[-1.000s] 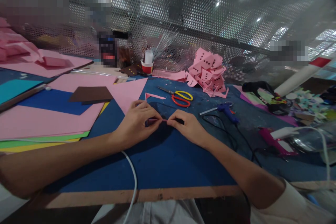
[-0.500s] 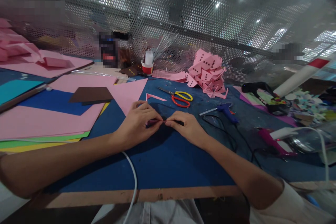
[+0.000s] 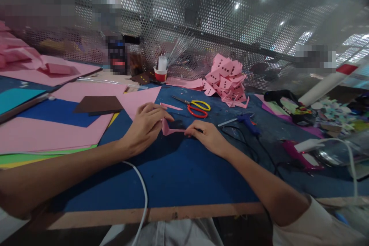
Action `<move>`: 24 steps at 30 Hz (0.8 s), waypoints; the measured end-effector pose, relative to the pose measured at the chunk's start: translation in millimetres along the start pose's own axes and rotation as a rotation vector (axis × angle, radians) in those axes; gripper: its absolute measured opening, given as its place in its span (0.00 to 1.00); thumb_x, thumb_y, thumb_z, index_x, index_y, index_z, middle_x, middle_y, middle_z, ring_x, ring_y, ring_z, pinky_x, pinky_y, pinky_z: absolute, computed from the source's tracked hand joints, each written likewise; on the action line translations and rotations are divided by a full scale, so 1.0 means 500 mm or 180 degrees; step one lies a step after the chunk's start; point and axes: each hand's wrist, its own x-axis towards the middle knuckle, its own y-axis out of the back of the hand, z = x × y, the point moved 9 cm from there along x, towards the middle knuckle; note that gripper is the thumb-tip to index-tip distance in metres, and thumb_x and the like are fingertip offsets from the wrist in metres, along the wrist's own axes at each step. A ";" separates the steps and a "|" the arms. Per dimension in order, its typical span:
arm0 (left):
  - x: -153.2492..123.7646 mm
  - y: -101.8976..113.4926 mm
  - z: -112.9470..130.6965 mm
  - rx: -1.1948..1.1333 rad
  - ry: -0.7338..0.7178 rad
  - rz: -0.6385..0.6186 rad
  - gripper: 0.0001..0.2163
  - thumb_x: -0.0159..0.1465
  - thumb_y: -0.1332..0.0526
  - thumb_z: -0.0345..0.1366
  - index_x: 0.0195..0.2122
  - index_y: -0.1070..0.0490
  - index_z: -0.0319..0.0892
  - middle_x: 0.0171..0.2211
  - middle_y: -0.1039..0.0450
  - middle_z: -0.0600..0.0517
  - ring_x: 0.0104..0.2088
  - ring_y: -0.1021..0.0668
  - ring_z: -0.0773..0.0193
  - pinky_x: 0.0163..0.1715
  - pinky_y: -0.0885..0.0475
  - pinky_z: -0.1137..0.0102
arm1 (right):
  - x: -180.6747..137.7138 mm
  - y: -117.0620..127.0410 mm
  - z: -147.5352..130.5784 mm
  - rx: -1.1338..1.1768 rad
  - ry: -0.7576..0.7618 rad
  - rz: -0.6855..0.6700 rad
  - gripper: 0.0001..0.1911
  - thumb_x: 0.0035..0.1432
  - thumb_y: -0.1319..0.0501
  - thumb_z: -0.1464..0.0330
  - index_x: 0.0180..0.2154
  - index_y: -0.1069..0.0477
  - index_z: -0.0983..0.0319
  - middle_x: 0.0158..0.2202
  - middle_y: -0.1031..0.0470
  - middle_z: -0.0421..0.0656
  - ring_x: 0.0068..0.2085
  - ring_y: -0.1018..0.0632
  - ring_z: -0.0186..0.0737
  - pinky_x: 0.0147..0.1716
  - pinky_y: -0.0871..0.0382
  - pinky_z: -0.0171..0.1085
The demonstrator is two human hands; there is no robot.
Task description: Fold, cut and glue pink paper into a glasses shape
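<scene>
A narrow pink foam or paper strip (image 3: pixel 175 131) is held just above the blue table mat, its left end bent upward. My right hand (image 3: pixel 206 136) pinches the strip's right end between thumb and fingers. My left hand (image 3: pixel 145 127) is at the upturned left end, the strip passing between its thumb and fingers; its index finger reaches out over the strip. How firmly the left thumb presses is partly hidden. Just beyond my left fingers lies another thin pink strip (image 3: pixel 173 107). Scissors (image 3: pixel 198 108) with yellow and red handles lie beyond my hands.
A blue glue gun (image 3: pixel 249 123) and its black cord lie right. Pink dotted pieces (image 3: pixel 226 78) are heaped near the perforated metal screen (image 3: pixel 184 15). Coloured sheets (image 3: pixel 57 130) lie left. A red-and-white cup (image 3: pixel 160 73) holds thin sticks. A white cable (image 3: pixel 144 188) crosses the table edge.
My hands have moved slightly apart. More of the pink strip shows between them, with its left part bent up. My left fingers have lifted and straightened somewhat.
</scene>
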 end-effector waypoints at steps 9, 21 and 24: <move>0.005 0.003 0.005 0.0200 -0.0071 0.0182 0.09 0.64 0.44 0.28 0.34 0.25 0.46 0.38 0.22 0.51 0.50 0.28 0.54 0.54 0.39 0.55 | 0.004 0.001 0.019 0.0226 -0.0154 -0.0014 0.20 0.72 0.51 0.59 0.44 0.22 0.59 0.42 0.21 0.43 0.45 0.21 0.37 0.48 0.30 0.38; -0.002 0.001 0.042 0.0154 -0.0348 0.0117 0.09 0.63 0.43 0.28 0.39 0.25 0.47 0.38 0.22 0.51 0.50 0.28 0.55 0.58 0.41 0.53 | -0.016 0.007 -0.082 -0.1045 0.0606 0.0657 0.13 0.59 0.34 0.58 0.43 0.24 0.56 0.50 0.25 0.45 0.55 0.29 0.46 0.57 0.40 0.47; -0.006 -0.002 0.052 0.0056 -0.0410 0.0091 0.09 0.63 0.43 0.28 0.39 0.25 0.46 0.37 0.22 0.51 0.49 0.28 0.56 0.59 0.41 0.53 | -0.018 0.001 -0.091 -0.1142 0.0665 0.0651 0.11 0.59 0.33 0.59 0.41 0.25 0.56 0.50 0.25 0.45 0.54 0.29 0.46 0.56 0.41 0.48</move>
